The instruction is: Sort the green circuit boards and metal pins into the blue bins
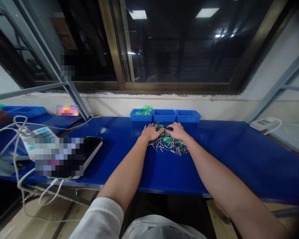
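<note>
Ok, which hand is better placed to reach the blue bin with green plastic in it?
Probably the left hand: it is at the left side of the pile of metal pins, fingertips close to that blue bin. The right hand sits farther from it.

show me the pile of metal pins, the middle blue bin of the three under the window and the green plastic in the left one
pile of metal pins (pixel 173 148): head view, on pins toward its near side
middle blue bin (pixel 164 118): head view, on its front wall
green plastic (pixel 147 110): head view, on its upper right part
</note>
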Demonstrator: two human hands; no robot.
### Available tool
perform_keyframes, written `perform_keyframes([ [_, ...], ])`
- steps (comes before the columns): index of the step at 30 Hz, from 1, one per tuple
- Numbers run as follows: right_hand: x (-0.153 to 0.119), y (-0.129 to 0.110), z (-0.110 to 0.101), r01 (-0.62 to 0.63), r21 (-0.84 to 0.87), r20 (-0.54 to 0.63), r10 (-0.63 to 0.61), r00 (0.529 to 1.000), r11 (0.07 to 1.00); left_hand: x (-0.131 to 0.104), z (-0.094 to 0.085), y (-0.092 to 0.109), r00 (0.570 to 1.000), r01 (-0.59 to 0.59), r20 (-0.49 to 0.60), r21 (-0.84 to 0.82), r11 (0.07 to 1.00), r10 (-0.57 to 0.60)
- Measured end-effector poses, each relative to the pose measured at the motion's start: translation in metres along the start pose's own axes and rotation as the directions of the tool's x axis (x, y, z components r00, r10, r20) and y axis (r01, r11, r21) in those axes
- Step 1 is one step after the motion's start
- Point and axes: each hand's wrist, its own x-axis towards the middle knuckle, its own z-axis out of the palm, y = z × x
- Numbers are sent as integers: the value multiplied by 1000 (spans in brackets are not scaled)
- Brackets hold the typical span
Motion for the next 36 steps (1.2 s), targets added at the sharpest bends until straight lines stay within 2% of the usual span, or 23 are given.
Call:
perform_keyframes([
  [6,3,1,-1,84,25,-3,-84,996,996,1,-1,5,1000,-1,1,10,1000,1],
  [17,7,4,-2,121,88,-37,-118,992,989,-4,-7,16,999,51,0,-21,998,-51],
  [25,6,3,-1,142,84,-22,-141,990,986,-4,-9,20,999,31,-40,-62,998,-34],
  [36,6,3,-2,125,97,8,-126,992,987,-6,-7,26,999,13,38,-3,1000,-13],
])
